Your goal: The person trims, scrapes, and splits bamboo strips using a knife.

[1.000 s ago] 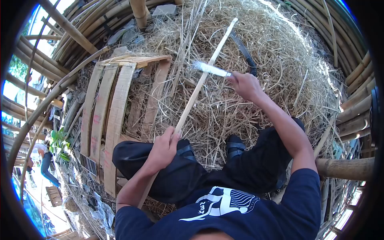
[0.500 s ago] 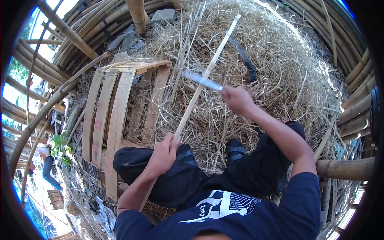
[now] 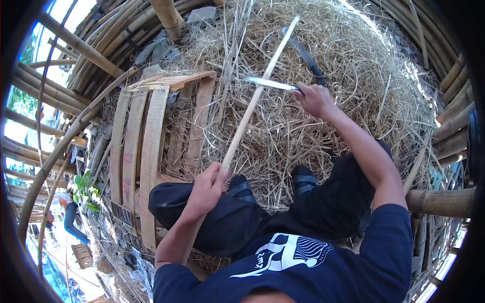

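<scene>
1. Head view, left hand: the left hand (image 3: 206, 188) is gripping a pale wooden strip (image 3: 244, 123), fingers wrapped around it; the strip's lower part is passing beneath the left forearm (image 3: 177, 235).
2. Head view, right hand: the right hand (image 3: 315, 100) is holding a knife (image 3: 278, 85) by its handle, the blade pointing leftward.
3. Head view, principal relation: the strip's long axis is running forward and somewhat rightward from the left hand, while the blade is crossing it steeply along its farther half. The right hand is lying nearer this crossing — just to its right. Whether the edge is biting cannot be told.
4. Head view, surface: loose, dry, straw-like strands (image 3: 353, 76) are covering the ground; a curved tool (image 3: 306, 54) is resting on them beyond the right hand.
5. Head view, surroundings: a slatted wooden crate (image 3: 152, 132) is standing to the left — bamboo poles (image 3: 442, 203) are enclosing the area, and another person (image 3: 71, 222) is showing at the far left.
</scene>
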Demonstrator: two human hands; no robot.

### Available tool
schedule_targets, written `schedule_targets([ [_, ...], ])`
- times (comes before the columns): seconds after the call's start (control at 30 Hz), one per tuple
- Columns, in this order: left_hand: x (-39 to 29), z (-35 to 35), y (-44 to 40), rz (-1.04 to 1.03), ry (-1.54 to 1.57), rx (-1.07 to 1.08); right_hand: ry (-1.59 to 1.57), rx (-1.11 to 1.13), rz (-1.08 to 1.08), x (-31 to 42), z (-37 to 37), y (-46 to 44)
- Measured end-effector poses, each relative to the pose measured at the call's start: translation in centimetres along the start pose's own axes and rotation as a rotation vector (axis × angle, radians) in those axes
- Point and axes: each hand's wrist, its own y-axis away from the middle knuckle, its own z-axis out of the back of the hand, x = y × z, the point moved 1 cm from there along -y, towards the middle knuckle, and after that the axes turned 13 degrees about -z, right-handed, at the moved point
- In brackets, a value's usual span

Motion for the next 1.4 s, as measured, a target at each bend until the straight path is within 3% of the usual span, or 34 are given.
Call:
schedule_targets([
  [0.03,-0.3,0.2,0.0,-0.012,-0.001,-0.004,0.003,-0.012,0.003,0.4,-0.1,0.3],
  [0.1,-0.9,-0.2,-0.1,0.073,0.112,-0.013,-0.176,0.189,-0.127,2.2,-0.6,2.1],
  [0.13,-0.4,-0.1,-0.3,0.048,0.099,-0.024,-0.075,0.208,-0.037,2.9,-2.2,3.2],
  [0.17,-0.4,-0.2,-0.4,0.046,0.097,-0.023,-0.18,0.225,0.22,4.1,-1.9,4.7],
  [0.23,-0.4,-0.4,0.0,-0.021,0.096,0.01,-0.091,0.244,0.308,4.0,-2.1,4.1],
  [0.3,-0.3,-0.4,0.4,0.023,0.132,0.03,-0.126,0.102,-0.211,0.9,-1.1,0.3],
  [0.4,-0.8,-0.4,0.0,0.088,0.239,0.067,-0.258,-0.016,-0.272,0.0,0.6,-0.3],
  [0.43,-0.9,-0.5,0.2,0.171,0.29,0.114,-0.286,-0.003,-0.142,0.8,0.1,0.8],
  [0.47,-0.5,-0.6,-0.1,0.147,0.258,0.113,-0.092,-0.129,0.152,1.7,-1.5,1.7],
  [0.5,-0.2,-0.9,-0.2,0.146,0.26,0.109,-0.01,0.157,0.178,4.0,-1.3,3.2],
  [0.57,-0.1,-0.8,-0.2,0.06,0.214,0.1,-0.125,0.246,0.325,5.3,-1.9,5.1],
  [0.6,-0.1,-0.6,0.0,0.076,0.201,0.104,-0.025,0.358,0.174,5.0,-1.7,3.9],
  [0.63,-0.2,-0.5,0.2,0.08,0.198,0.085,0.075,0.216,0.099,3.0,-2.5,2.2],
  [0.7,-0.5,-0.5,0.3,0.07,0.2,0.07,-0.154,0.217,-0.397,0.3,0.8,-0.4],
  [0.73,-0.8,-0.3,0.6,0.171,0.313,0.092,-0.132,0.063,-0.43,-1.0,1.1,-1.3],
  [0.8,-1.0,0.1,0.1,0.257,0.43,0.115,-0.197,0.116,-0.39,0.4,2.1,-0.6],
  [0.83,-0.9,0.0,0.0,0.204,0.379,0.087,-0.257,0.193,-0.351,1.8,2.5,0.7],
  [0.87,-0.7,-0.3,0.0,0.157,0.329,0.056,-0.279,0.087,-0.217,2.2,0.7,1.4],
  [0.9,-0.3,-0.6,-0.2,0.164,0.336,0.05,-0.421,0.2,-0.152,3.0,0.0,2.0],
  [0.97,0.2,-0.7,-0.5,0.039,0.233,0.034,-0.388,0.192,0.005,4.4,-0.6,3.4],
  [1.03,-0.1,-0.8,-0.5,0.068,0.253,0.031,-0.299,0.21,0.047,5.3,0.1,4.0],
  [1.1,0.0,-1.2,-0.4,-0.06,-0.043,-0.055,-0.201,0.225,0.083,5.7,0.3,4.4],
  [1.17,0.1,-1.5,-0.3,-0.1,-0.103,-0.072,-0.152,0.211,0.14,6.0,0.0,4.7],
  [1.3,-1.0,-1.7,-0.1,-0.157,-0.238,-0.1,-0.107,0.262,0.123,5.4,0.7,3.8],
  [1.37,-0.2,-2.0,0.1,-0.18,-0.275,-0.074,-0.214,0.159,-0.167,1.9,-0.9,0.8],
  [1.4,0.0,-2.1,-0.1,-0.22,-0.304,-0.065,-0.12,0.175,-0.122,1.7,0.2,0.5],
])
